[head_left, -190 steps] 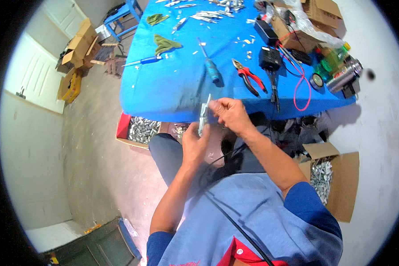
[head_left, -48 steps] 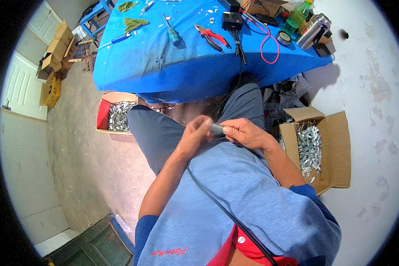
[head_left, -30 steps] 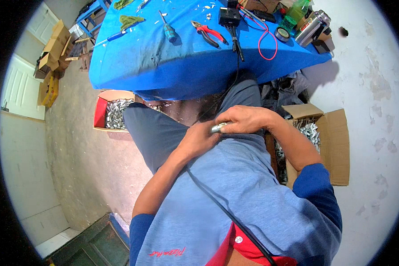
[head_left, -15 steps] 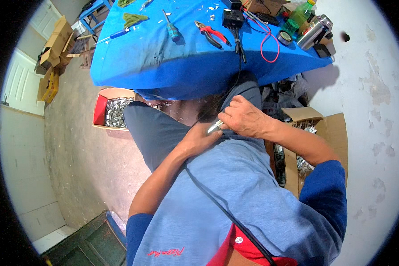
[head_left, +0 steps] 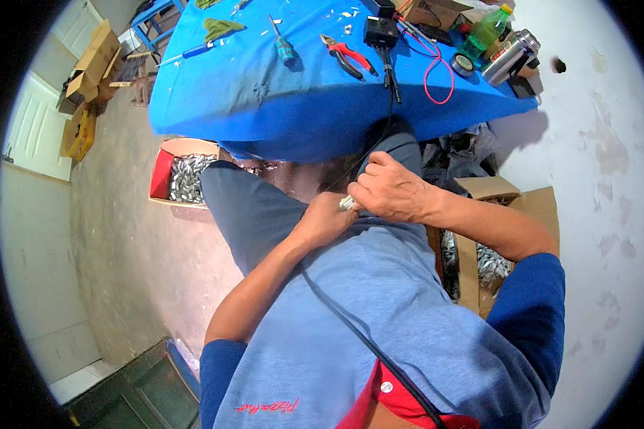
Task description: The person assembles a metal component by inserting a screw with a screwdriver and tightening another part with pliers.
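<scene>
My left hand [head_left: 323,220] is closed around a small pale, silvery piece [head_left: 347,203], held just above my lap. Only its end shows between my hands, so its exact kind cannot be made out. My right hand [head_left: 392,189] is a curled fist pressed against that piece, thumb side up; whatever its fingers grip is hidden. Behind the hands a thin dark cable [head_left: 371,151] runs up toward the table. A carton of small silvery metal cylinders [head_left: 187,177] stands beyond my left knee.
A table with a blue cloth [head_left: 222,107] is ahead, bearing red-handled pliers [head_left: 348,56], a teal screwdriver [head_left: 285,51], a black adapter [head_left: 379,31], a tape roll [head_left: 463,66], a steel flask [head_left: 509,57] and a green bottle [head_left: 486,32]. An open carton [head_left: 540,211] with silvery pieces sits right.
My left hand has turned and closed further around the silvery piece, so less of it shows. The right hand stays nearly in place, its wrist slightly shifted. The view has moved a little.
</scene>
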A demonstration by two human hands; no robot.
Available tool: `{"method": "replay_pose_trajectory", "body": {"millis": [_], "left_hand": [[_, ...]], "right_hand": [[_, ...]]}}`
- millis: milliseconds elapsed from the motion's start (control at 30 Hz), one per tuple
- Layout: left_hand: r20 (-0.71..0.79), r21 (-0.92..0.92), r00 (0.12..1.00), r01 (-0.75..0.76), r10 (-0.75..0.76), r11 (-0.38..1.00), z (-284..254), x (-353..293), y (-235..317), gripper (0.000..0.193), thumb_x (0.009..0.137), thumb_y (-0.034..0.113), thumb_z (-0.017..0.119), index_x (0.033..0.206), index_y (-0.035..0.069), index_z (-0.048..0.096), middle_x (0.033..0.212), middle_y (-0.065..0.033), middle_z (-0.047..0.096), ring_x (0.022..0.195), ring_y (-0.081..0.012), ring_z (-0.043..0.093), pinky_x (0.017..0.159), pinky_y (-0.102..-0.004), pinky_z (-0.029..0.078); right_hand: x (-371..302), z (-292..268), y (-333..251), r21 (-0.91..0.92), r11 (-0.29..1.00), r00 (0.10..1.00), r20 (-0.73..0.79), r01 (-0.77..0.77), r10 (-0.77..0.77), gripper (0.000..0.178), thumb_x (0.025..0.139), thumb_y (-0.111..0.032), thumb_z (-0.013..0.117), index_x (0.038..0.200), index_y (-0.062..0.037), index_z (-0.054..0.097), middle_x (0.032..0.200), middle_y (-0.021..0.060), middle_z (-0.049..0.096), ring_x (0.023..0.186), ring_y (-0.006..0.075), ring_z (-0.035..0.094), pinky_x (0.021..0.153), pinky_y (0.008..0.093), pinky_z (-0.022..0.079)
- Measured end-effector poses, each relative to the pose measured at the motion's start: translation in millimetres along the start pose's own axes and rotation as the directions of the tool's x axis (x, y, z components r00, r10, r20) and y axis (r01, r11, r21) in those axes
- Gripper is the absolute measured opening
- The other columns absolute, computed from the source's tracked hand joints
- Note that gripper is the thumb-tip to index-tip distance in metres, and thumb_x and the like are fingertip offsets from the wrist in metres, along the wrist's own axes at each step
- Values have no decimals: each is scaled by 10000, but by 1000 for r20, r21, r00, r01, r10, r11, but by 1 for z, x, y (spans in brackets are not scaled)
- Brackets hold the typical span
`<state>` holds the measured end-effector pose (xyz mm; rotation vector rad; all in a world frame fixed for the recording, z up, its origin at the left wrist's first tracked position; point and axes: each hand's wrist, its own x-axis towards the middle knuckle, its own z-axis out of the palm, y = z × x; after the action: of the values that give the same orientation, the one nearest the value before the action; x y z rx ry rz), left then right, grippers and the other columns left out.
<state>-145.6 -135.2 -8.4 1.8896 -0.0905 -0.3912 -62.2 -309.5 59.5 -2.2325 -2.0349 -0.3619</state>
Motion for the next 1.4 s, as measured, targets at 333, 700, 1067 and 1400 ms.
{"method": "replay_pose_trajectory", "body": {"millis": [333, 700, 1067, 1400], "left_hand": [[-150, -207, 978, 113, -145, 972, -4, -7, 21, 240, 846, 157, 615, 664, 8, 565, 610, 34, 516, 587, -55, 438, 486, -292, 336], [-448, 18, 893, -49, 52, 999, -6, 3, 5, 228, 828, 163, 655, 764, -56, 656, 594, -101, 606, 552, -115, 492, 508, -354, 411], [-603, -88, 793, -172, 85, 981, 9, 11, 40, 275, 897, 178, 618, 728, -38, 604, 617, -207, 580, 530, -249, 564, 533, -401, 423], [-603, -180, 796, -199, 52, 963, 10, 5, 21, 322, 890, 186, 633, 671, -37, 557, 510, -101, 486, 513, -103, 417, 484, -346, 359]], "right_hand": [[2, 18, 2, 102, 986, 980, -137, -131, 144, 160, 801, -227, 621, 737, -117, 523, 623, 39, 512, 611, 231, 534, 674, 378, 397], [14, 30, -16, 209, 890, 862, -238, -405, 448, 143, 851, -208, 670, 827, -83, 605, 664, 78, 590, 634, 277, 584, 675, 392, 435], [15, 19, -38, 712, 314, 302, -148, -628, 942, 221, 975, -231, 538, 984, -46, 659, 697, 136, 647, 634, 275, 638, 597, 375, 495], [-297, 21, -43, -380, -435, -68, -684, -816, 726, 314, 935, -205, 590, 1185, -21, 633, 970, 156, 706, 866, 275, 666, 793, 364, 508]]}}
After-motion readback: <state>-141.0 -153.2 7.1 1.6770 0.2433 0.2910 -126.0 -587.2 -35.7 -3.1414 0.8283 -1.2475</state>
